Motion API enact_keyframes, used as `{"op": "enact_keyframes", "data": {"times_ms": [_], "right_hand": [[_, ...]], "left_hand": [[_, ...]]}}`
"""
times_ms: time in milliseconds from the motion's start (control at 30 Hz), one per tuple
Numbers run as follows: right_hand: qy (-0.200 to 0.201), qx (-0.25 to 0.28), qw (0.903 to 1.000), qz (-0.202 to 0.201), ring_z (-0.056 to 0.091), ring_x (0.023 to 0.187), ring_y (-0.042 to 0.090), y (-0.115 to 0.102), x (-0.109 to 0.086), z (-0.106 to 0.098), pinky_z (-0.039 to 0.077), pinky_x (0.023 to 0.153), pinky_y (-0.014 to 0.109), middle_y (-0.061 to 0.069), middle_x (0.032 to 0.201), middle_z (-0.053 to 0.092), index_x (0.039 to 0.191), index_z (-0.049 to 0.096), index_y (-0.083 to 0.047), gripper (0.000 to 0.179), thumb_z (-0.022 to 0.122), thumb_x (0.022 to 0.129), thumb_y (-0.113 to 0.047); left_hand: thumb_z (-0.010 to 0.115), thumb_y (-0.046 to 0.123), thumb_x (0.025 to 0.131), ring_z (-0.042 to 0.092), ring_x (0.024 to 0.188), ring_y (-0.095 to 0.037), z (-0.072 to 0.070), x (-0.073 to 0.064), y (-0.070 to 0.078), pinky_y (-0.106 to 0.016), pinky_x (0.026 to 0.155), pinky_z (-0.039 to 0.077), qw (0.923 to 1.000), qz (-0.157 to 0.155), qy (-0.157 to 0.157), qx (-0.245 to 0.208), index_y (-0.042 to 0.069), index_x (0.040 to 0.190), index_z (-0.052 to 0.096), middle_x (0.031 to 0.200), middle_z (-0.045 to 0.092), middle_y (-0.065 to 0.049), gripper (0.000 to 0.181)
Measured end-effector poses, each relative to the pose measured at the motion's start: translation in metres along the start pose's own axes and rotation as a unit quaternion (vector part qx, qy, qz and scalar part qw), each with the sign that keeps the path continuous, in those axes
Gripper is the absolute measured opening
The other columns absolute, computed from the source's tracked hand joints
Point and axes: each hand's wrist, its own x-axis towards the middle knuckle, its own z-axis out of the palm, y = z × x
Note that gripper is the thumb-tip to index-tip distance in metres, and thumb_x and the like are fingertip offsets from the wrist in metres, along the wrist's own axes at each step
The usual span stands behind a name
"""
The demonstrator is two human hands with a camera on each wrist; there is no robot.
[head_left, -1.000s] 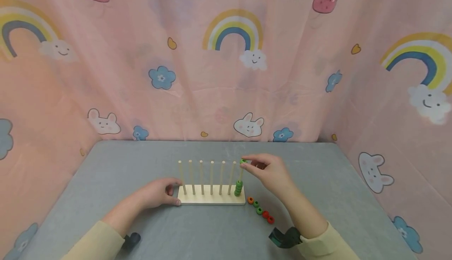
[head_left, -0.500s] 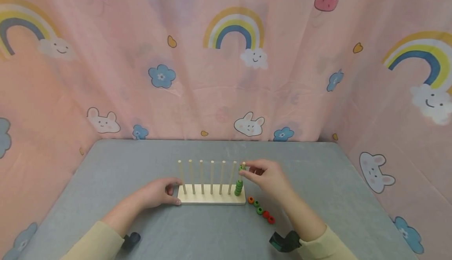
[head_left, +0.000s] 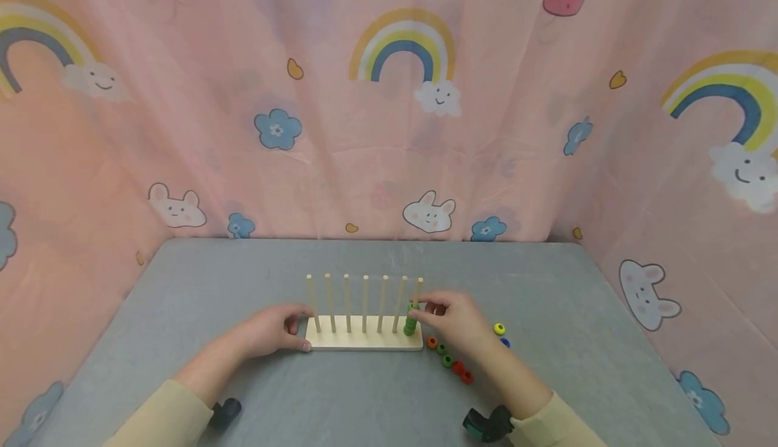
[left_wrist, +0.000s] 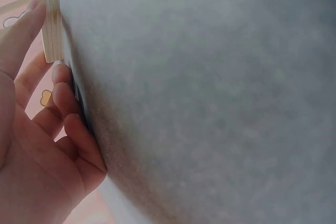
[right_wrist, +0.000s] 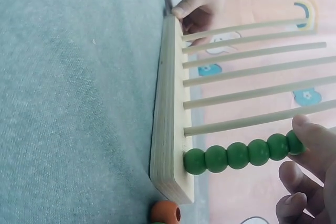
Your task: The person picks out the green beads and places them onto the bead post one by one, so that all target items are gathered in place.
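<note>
A pale wooden base (head_left: 365, 343) with a row of upright pegs (head_left: 365, 302) rests on the table. My left hand (head_left: 270, 331) grips its left end, thumb on the near side; the left wrist view shows the thumb against the base's corner (left_wrist: 51, 35). My right hand (head_left: 458, 327) is at the rightmost peg, thumb and fingers pinching the top green bead (right_wrist: 295, 142). Directly below it, several more green beads (right_wrist: 237, 155) are stacked on the same peg, down to the base. The other pegs carry no beads.
Right of the base lie loose beads: an orange one (head_left: 432, 343), green ones (head_left: 447, 361) and red ones (head_left: 467, 377). Beyond the right forearm are a yellow bead (head_left: 500, 329) and a partly hidden blue bead (head_left: 505, 343). A patterned pink curtain (head_left: 328, 183) hangs behind the grey table (head_left: 243, 265).
My right hand has moved down along the rightmost peg, bringing the green bead from the peg's tip to the stack. The yellow and blue beads have come into view. My left hand has stayed put.
</note>
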Motion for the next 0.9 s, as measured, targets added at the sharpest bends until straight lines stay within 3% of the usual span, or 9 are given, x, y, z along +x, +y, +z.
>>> {"op": "enact_keyframes", "data": {"times_ms": [367, 667, 900], "right_hand": [[-0.019, 0.016, 0.9997, -0.007, 0.052, 0.069, 0.016, 0.008, -0.002, -0.003, 0.044, 0.055, 0.029, -0.006, 0.076, 0.058, 0.113, 0.075, -0.018, 0.030, 0.080, 0.085, -0.028], [-0.036, -0.028, 0.9989, -0.002, 0.050, 0.068, 0.015, 0.023, -0.016, -0.014, 0.042, 0.056, 0.029, -0.007, 0.074, 0.057, 0.111, 0.076, -0.019, 0.027, 0.080, 0.085, -0.026], [-0.062, -0.063, 0.9958, -0.025, 0.048, 0.066, 0.013, 0.044, -0.033, -0.026, 0.041, 0.057, 0.028, -0.009, 0.072, 0.054, 0.108, 0.076, -0.015, 0.027, 0.079, 0.085, -0.029]], "left_hand": [[0.088, 0.029, 0.075, 0.046, 0.071, -0.015, -0.001, 0.000, 0.000, -0.034, 0.064, 0.035, 1.0000, 0.008, -0.001, 0.003, 0.015, 0.121, 0.065, 0.078, 0.051, 0.001, 0.054], [0.087, 0.028, 0.075, 0.046, 0.072, -0.015, -0.002, -0.002, 0.002, -0.034, 0.065, 0.035, 1.0000, 0.006, -0.001, 0.004, 0.015, 0.121, 0.065, 0.078, 0.051, 0.001, 0.053], [0.087, 0.029, 0.075, 0.046, 0.072, -0.015, -0.002, -0.002, 0.003, -0.034, 0.064, 0.035, 1.0000, 0.002, -0.003, 0.000, 0.014, 0.122, 0.065, 0.079, 0.051, 0.001, 0.054]]}}
